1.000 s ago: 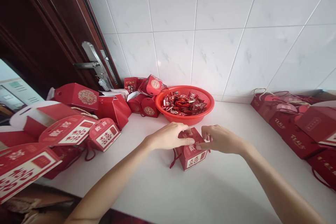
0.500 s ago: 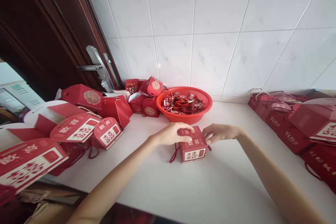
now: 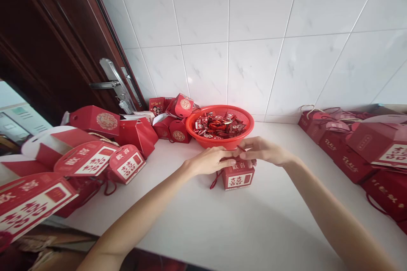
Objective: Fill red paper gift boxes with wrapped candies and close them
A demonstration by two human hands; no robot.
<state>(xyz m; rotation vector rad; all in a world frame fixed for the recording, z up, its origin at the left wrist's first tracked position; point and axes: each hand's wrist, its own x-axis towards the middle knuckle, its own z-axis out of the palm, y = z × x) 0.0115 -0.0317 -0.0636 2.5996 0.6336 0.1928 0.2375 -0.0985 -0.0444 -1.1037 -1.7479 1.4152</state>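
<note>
A small red box (image 3: pixel 239 176) with gold and white lettering stands upright on the white table (image 3: pixel 203 224). My left hand (image 3: pixel 210 161) pinches the top of the box from the left, thumb on its upper front edge. Over the box's top right, my right hand (image 3: pixel 262 151) has its fingers closed on a dark red cord (image 3: pixel 241 148). The fingertips of both hands meet above the box and hide part of its top. Another red cord with a knotted end (image 3: pixel 214 183) hangs at the box's left side.
Behind the box, an orange-red plastic basket (image 3: pixel 219 140) holds red wrapped packets. Red boxes (image 3: pixel 125 163) crowd the left side, and more red boxes (image 3: pixel 352 161) line the right. A tiled wall (image 3: pixel 254 63) rises behind, with a dark door (image 3: pixel 57 38) at the left.
My right hand has moved up and left from the box's right side to above its top, lifting the cord there. My left hand stays on the box.
</note>
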